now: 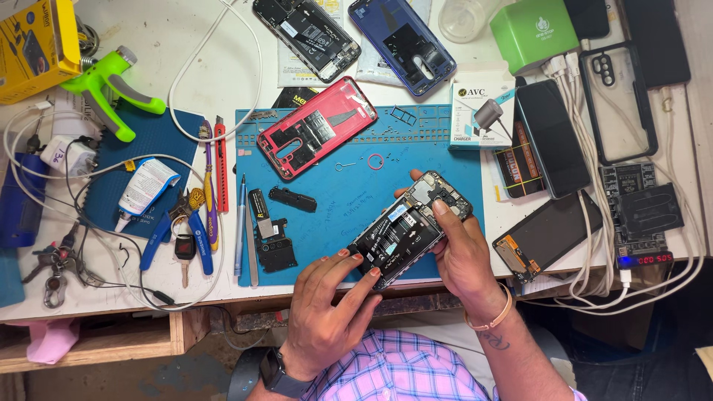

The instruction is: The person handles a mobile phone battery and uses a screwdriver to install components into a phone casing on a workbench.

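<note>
A yellow carton (33, 44) sits at the upper left of the frame, a green box (532, 31) at upper right. Just below it lies a white-and-teal charger package (481, 115). A dark phone screen (553, 137) rests right of that, another dark display panel (548, 232) lower right. A small red digital readout (653, 259) glows at the right edge. A white-labelled tube (145, 189) lies at left.
</note>
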